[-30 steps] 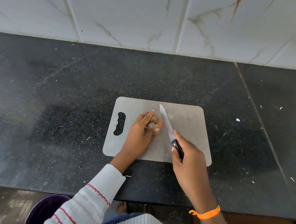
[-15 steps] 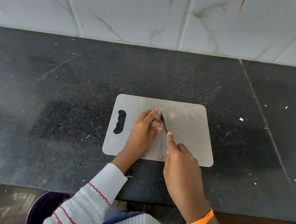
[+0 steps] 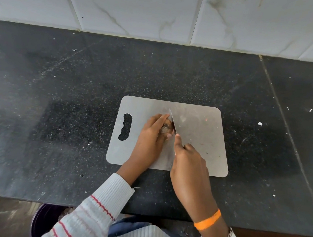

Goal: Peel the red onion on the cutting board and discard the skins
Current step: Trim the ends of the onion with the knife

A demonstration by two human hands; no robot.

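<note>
Onion: the onion (image 3: 166,128) lies on the cutting board (image 3: 203,142), left of the middle, with its rough end turned toward me.
Left hand: my left hand (image 3: 150,137) holds the onion from the left side, fingers curled over its top, the thumb at its near side.
Right hand: my right hand (image 3: 189,165) grips the knife (image 3: 173,122); the handle is hidden inside my fist and my first finger lies straight along the back of the blade.
Knife: the blade stands against the right side of the onion, its tip pointing away from me.
Board: it lies flat on the dark desk (image 3: 57,108), its handle hole at the left.
Bucket: a dark purple bucket (image 3: 44,220) stands on the floor under the desk edge, near my left sleeve (image 3: 93,213).
Wrist: an orange band (image 3: 208,219) is on my right wrist.
</note>
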